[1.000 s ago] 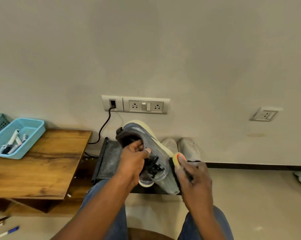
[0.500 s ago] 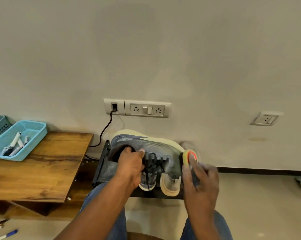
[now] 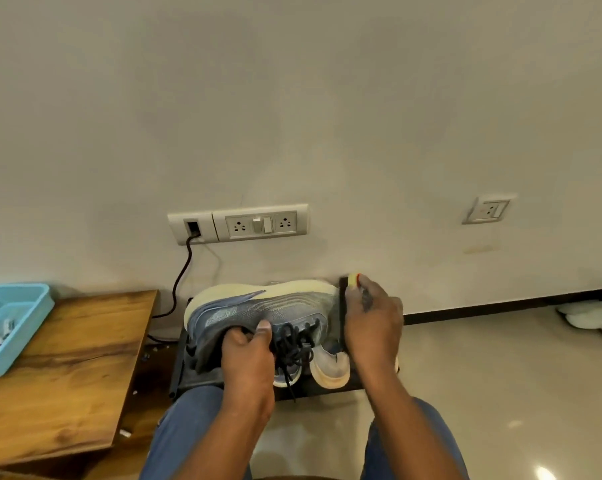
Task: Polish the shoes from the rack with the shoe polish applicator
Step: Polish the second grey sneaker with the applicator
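Left hand (image 3: 247, 355) grips shoe (image 3: 258, 313) collar, sole at 12. Right hand (image 3: 372, 323) pinches applicator (image 3: 354, 280) at toe, 3 o'clock. Advice: light, even strokes, shoe braced.

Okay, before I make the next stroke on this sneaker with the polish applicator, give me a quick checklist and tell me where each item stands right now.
1. Left hand grips the blue sneaker at its collar: ok.
2. Right hand holds the applicator: ok.
3. Applicator at the sneaker's toe end, ready to stroke: ok; actual pad contact: cannot tell, the hand covers it.
4. Sneaker turned on its side with the upper facing you: ok.
5. Black laces kept off the polish path: not ok, they hang loose over the upper.
6. Polish left on the pad: cannot tell.
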